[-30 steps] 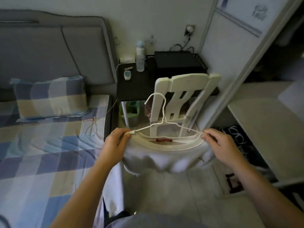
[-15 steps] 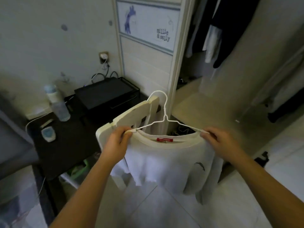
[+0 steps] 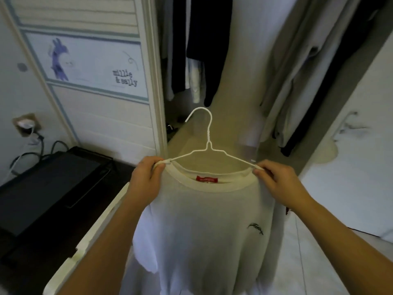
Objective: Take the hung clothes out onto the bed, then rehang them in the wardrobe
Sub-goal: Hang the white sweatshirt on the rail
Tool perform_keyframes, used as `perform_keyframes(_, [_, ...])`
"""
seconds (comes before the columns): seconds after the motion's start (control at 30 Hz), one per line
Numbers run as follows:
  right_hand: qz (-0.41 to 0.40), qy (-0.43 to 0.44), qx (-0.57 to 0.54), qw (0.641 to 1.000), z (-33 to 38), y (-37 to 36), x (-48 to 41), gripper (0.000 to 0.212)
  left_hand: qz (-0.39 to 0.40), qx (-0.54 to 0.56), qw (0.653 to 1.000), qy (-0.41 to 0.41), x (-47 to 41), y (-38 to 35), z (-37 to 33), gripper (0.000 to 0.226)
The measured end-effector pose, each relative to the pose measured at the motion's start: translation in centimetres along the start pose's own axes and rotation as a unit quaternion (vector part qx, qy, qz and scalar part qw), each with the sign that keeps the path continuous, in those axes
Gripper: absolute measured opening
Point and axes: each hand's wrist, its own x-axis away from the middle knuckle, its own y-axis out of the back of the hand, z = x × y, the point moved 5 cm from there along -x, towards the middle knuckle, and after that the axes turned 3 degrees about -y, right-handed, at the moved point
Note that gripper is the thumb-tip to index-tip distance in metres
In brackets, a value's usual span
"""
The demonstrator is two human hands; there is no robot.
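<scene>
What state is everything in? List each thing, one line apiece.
Shirt: on the hanger, held up in the air, not yet hung.
Hanger: inside the shirt's neck, hook upright and free.
Left hand: pinches the hanger's left end with the shirt's shoulder.
Right hand: pinches the hanger's right end.
Wardrobe: open.
Dark clothes: hanging inside.
Plug: in the wall socket.

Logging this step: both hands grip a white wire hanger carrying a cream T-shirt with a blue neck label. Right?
Not quite: the head view shows a red neck label, not blue. Otherwise yes: left hand and right hand grip the white wire hanger carrying the cream T-shirt.
</scene>
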Motion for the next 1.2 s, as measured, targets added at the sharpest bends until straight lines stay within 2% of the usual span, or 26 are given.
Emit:
perform_keyframes(0.13, [-0.062, 0.002, 0.001, 0.998, -1.3, 3.2, -3.5, 0.015, 0.006, 0.013, 0.999, -0.043, -6.6, -3.0, -2.5, 0.015])
perform_keyframes(0.27, [-0.121, 0.004, 0.010, 0.993, -2.4, 7.1, -7.3, 0.030, -0.010, 0.035, 0.994, -0.106, -13.5, -5.3, -5.7, 0.024])
perform_keyframes(0.4, [-0.166, 0.010, 0.046, 0.985, -2.6, 11.4, -11.1, 0.011, -0.045, 0.037, 0.988, -0.146, -20.4, -7.1, -9.8, 0.016])
perform_keyframes(0.5, [-0.206, 0.011, 0.077, 0.976, -2.4, 15.1, -13.5, 0.013, -0.059, 0.052, 0.979, -0.189, -25.0, -8.0, -13.9, 0.017])
perform_keyframes(0.7, [-0.282, 0.027, 0.133, 0.950, 0.0, 22.6, -18.2, 0.017, -0.100, 0.099, 0.948, -0.286, -35.0, -8.7, -22.4, 0.018])
perform_keyframes(1.03, [-0.373, 0.042, 0.244, 0.894, 5.4, 32.7, -27.4, 0.019, -0.127, 0.243, 0.882, -0.383, -51.9, -11.9, -34.5, 0.029])
perform_keyframes(1.2, [-0.394, 0.019, 0.311, 0.865, 8.1, 36.4, -33.0, 0.026, -0.129, 0.296, 0.852, -0.412, -59.5, -12.8, -39.4, 0.015])
